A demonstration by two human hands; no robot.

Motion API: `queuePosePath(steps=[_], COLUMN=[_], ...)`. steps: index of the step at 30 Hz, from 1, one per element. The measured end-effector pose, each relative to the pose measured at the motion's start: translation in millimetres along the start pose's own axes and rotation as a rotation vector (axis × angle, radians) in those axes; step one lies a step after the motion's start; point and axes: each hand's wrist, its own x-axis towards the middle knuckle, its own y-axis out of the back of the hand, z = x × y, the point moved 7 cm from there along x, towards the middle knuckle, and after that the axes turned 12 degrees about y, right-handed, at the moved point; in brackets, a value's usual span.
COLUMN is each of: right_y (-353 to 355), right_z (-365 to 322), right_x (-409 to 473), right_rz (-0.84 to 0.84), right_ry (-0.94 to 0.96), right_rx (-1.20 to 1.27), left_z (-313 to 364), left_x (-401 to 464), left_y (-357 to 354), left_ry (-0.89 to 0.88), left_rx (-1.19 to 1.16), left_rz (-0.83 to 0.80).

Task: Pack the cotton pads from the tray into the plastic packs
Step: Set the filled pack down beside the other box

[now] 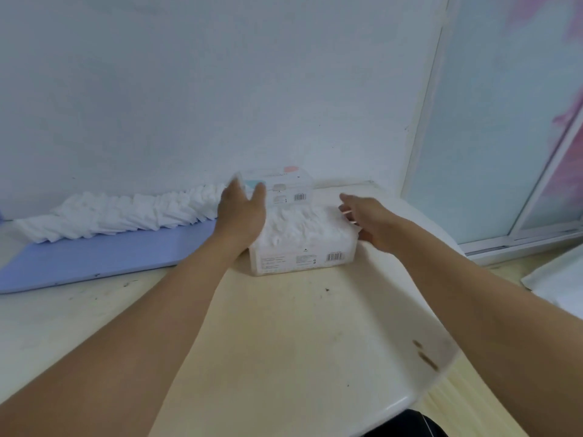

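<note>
We see a clear plastic pack (303,244) stuffed with white cotton pads, barcode on its near side, sitting on the cream table (284,335) at its far edge; a second pack (284,187) stands behind it against the white wall (189,89). More cotton pads (126,216) lie in a long row on the blue tray (94,263) to the left. Our left hand (241,212) rests spread on the pack's left end, fingers straight. Our right hand (362,220) touches the right end; whether it grips we cannot tell. A sliding glass door (492,137) stands right.
</note>
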Motion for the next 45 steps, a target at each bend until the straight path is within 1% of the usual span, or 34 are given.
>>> queuePosePath(steps=[2, 3, 5, 8, 10, 11, 15, 18, 21, 22, 24, 27, 29, 30, 32, 34, 36, 38, 39, 41, 45], right_y=[-12, -16, -19, -17, -15, -15, -11, -10, 3, 8, 13, 11, 7, 6, 2, -11, -23, -22, -19, -9, 10], right_z=[16, 17, 16, 16, 15, 13, 11, 7, 8, 9, 15, 22, 19, 15, 3, -4, -3, 1, 0, 1, 9], right_x=[-5, -11, -18, -26, -32, -35, -46, -48, -57, -63, -78, -101, -114, -120, -129, -136, -133, -126, -124, -124, -128], right_rz=[-0.025, -0.024, -0.011, 0.017, 0.072, 0.094, 0.218, 0.250, 0.417, 0.484, 0.560, 0.550, 0.500, 0.466, 0.382, 0.246, 0.113, 0.073, 0.081, 0.157, 0.379], right_ry=[-0.114, -0.129, -0.121, -0.086, -0.035, -0.006, 0.017, 0.081, 0.104, 0.108, 0.092, 0.099, 0.146, 0.198, 0.345, 0.494, 0.553, 0.542, 0.536, 0.525, 0.468], right_rx=[0.170, 0.233, 0.359, 0.526, 0.584, 0.595, 0.562, 0.413, 0.170, 0.123, 0.117, 0.168, 0.186, 0.102, -0.178, -0.377, -0.460, -0.368, -0.293, -0.197, -0.150], left_z=[-16, -22, -27, -33, -30, -26, -22, -20, -30, -33, -34, -39, -40, -41, -40, -39, -38, -37, -36, -35, -31], left_x=[-4, -8, -14, -22, -31, -34, -40, -41, -36, -36, -41, -42, -42, -44, -49, -54, -56, -57, -58, -59, -63], left_y=[-13, -19, -21, -21, -15, -12, -14, -20, -22, -22, -25, -24, -23, -23, -20, -18, -18, -19, -19, -21, -27], left_ry=[0.188, 0.229, 0.272, 0.340, 0.334, 0.302, 0.258, 0.223, 0.235, 0.240, 0.227, 0.252, 0.268, 0.271, 0.270, 0.272, 0.280, 0.291, 0.296, 0.304, 0.286], left_rx=[-0.157, -0.203, -0.344, -0.642, -0.824, -0.866, -0.895, -0.853, -0.871, -0.853, -0.814, -0.767, -0.752, -0.743, -0.725, -0.752, -0.803, -0.827, -0.834, -0.841, -0.804], left_rz=[-0.116, -0.153, -0.115, -0.093, -0.064, -0.060, -0.090, -0.189, -0.194, -0.188, -0.204, -0.192, -0.195, -0.200, -0.194, -0.188, -0.210, -0.249, -0.260, -0.278, -0.284])
